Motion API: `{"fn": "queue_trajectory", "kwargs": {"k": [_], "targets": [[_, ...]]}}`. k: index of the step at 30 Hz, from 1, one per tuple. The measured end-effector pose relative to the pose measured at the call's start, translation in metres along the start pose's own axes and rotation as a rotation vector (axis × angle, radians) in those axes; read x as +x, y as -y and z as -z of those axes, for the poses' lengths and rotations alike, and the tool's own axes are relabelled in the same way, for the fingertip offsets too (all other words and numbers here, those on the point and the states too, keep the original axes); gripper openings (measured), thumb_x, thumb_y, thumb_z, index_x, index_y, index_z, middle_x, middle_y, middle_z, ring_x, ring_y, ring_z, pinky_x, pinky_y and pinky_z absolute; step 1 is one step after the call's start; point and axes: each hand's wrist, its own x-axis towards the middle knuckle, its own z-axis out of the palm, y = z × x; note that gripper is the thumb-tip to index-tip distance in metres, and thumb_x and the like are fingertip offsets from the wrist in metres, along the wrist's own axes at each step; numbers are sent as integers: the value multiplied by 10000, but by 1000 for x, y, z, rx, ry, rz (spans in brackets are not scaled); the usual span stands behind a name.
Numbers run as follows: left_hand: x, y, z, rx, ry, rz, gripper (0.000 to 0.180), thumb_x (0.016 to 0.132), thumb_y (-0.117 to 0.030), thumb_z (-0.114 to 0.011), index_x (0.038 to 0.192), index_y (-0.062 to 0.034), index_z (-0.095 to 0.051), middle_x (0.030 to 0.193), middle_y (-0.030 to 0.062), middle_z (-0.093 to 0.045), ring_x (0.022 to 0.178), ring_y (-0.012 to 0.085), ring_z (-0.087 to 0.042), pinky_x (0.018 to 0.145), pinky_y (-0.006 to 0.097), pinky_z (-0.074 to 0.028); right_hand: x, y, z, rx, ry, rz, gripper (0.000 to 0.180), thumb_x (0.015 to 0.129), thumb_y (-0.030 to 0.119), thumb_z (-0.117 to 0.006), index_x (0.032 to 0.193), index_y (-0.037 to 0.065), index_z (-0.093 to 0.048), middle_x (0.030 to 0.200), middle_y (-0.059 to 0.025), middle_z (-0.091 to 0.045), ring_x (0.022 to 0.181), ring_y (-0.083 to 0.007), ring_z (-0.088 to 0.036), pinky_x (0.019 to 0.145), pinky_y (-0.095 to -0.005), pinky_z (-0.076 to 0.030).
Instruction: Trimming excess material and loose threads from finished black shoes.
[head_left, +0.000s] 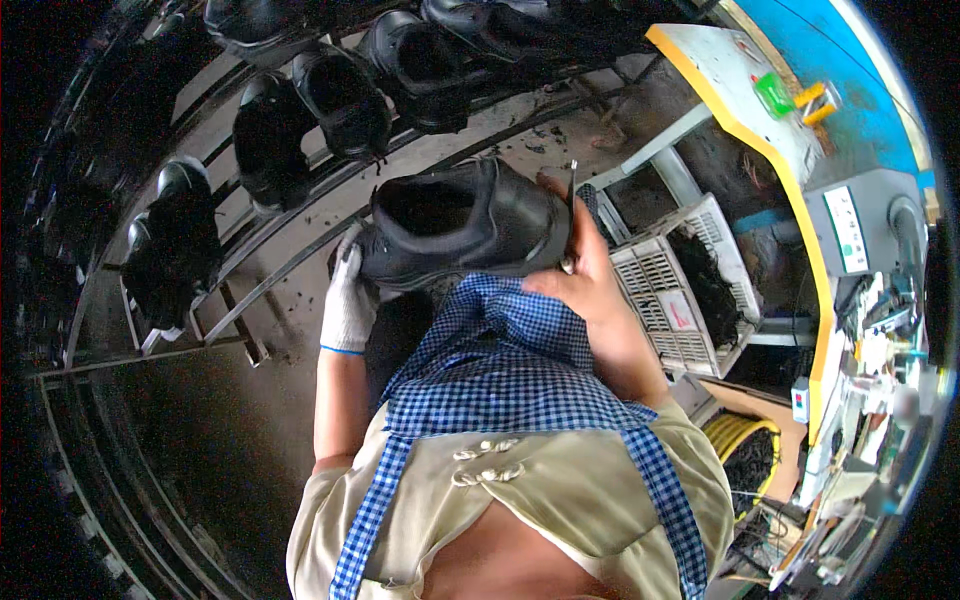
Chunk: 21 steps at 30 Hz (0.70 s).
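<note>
A black shoe (pixel 505 225) is held level in front of my apron, its opening to the left and its toe to the right. My left hand (pixel 347 300), in a white knitted glove with a blue cuff edge, grips the heel end. At the toe end, my bare right hand (pixel 585 270) has its thumb on the near side and fingers on the far side. A thin dark tool with a slim metal tip (pixel 573 168) stands up along that hand; its lower part is mostly hidden, so its exact kind is unclear.
Several black shoes (pixel 340 100) stand on a metal rack ahead and left. At right are a yellow-edged workbench (pixel 745 130), a green-and-yellow object (pixel 775 95) on it, and a grey machine (pixel 860 225). A white plastic crate (pixel 665 300) with dark scraps sits below, near a yellow-rimmed basket (pixel 770 440).
</note>
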Motion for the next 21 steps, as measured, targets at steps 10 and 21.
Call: {"fn": "queue_trajectory", "kwargs": {"k": [10, 21], "targets": [[-7, 16, 9, 123, -123, 241, 486, 903, -527, -467, 1113, -96, -551, 881, 23, -614, 602, 96, -520, 454, 221, -386, 7, -25, 35, -23, -245, -174, 526, 776, 205, -713, 1181, 31, -426, 676, 10, -499, 446, -48, -421, 379, -199, -339], [-8, 15, -13, 736, -19, -63, 455, 912, -201, -509, 1331, -43, -425, 1273, 115, -524, 1208, 212, -466, 1011, 312, -352, 10, -2, 3, -92, -165, -19, 768, 643, 71, -781, 1279, -25, -362, 1124, -110, -551, 1050, -166, -531, 921, -332, -425]]}}
